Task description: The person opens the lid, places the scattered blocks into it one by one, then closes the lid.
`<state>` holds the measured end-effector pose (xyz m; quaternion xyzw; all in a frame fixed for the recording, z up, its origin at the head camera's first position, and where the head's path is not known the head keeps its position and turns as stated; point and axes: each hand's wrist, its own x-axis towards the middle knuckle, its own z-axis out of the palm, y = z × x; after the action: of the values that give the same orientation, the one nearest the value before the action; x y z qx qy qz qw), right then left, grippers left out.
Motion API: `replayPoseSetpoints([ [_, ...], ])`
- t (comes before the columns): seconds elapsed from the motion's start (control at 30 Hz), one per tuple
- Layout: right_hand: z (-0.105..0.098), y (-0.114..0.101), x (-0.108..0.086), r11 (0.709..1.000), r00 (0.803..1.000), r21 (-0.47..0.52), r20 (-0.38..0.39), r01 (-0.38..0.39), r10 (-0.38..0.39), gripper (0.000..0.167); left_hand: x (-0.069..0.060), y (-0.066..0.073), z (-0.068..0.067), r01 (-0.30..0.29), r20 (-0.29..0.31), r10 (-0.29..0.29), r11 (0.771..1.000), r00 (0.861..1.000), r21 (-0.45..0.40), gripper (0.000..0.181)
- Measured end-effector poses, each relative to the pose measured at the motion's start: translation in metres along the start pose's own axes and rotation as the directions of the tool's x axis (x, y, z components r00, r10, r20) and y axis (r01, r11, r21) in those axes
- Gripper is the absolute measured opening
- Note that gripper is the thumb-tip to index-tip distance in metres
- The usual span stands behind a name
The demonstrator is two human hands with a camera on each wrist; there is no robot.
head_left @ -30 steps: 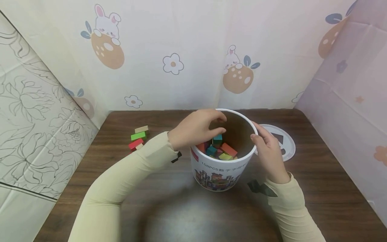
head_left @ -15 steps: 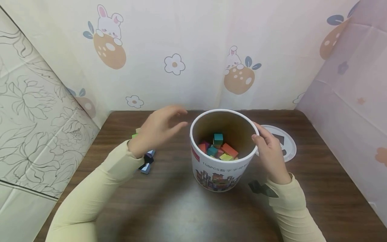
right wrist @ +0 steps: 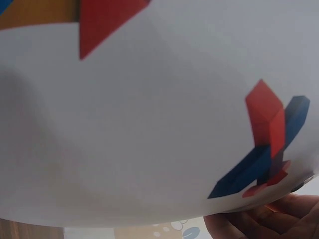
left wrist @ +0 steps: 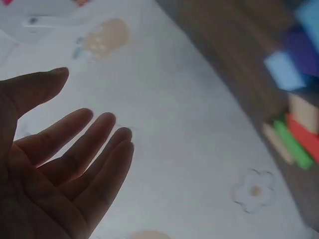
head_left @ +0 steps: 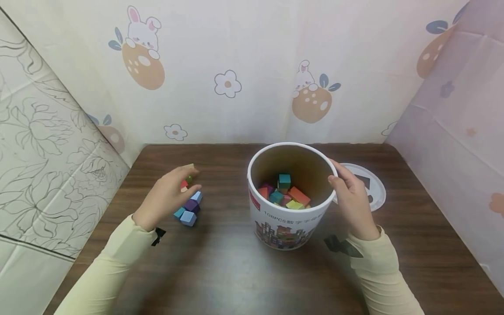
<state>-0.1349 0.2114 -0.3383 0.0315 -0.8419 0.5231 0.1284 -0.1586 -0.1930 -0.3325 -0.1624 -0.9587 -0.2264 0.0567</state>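
In the head view a white bucket (head_left: 291, 218) stands on the table with several coloured blocks (head_left: 298, 195) inside. My right hand (head_left: 353, 199) grips its rim and right side; in the right wrist view the fingers (right wrist: 279, 219) curl at the bucket's printed wall (right wrist: 139, 129). My left hand (head_left: 167, 197) hangs over the small blocks at the left, holding nothing, its fingers relaxed and spread from the thumb, as the left wrist view also shows (left wrist: 65, 164). Beside it lie a light blue block (head_left: 188, 218) and a purple block (head_left: 192, 206); the hand partly covers red and green ones.
A white lid (head_left: 376, 192) lies on the table (head_left: 236, 271) behind my right hand, to the right of the bucket. Patterned cloth (head_left: 260, 52) hangs along the table's back and right, and a line-drawn flower panel (head_left: 47, 131) stands at the left.
My left hand has moved from over the bucket's opening leftward to the loose blocks, uncovering the blue and purple ones. My right hand has stayed on the bucket.
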Motion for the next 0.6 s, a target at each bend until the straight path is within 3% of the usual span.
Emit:
replayPoseSetpoints([
  [0.27, 0.001, -0.001, 0.000, 1.000, 1.000, 0.016, 0.004, 0.005, -0.005, 0.043, -0.026, -0.036, 0.032, 0.053, 0.007, -0.053, 0.998, 0.999, 0.042, 0.036],
  [0.43, 0.000, 0.001, 0.000, 1.000, 1.000, 0.001, -0.004, 0.018, -0.018, 0.042, -0.037, -0.046, 0.051, 0.084, -0.007, -0.083, 0.993, 0.997, 0.087, 0.032],
  [0.6, -0.001, 0.002, 0.001, 0.999, 0.999, -0.008, -0.014, 0.032, -0.032, 0.041, -0.041, -0.050, 0.065, 0.078, -0.034, -0.074, 0.986, 0.997, 0.146, 0.036],
])
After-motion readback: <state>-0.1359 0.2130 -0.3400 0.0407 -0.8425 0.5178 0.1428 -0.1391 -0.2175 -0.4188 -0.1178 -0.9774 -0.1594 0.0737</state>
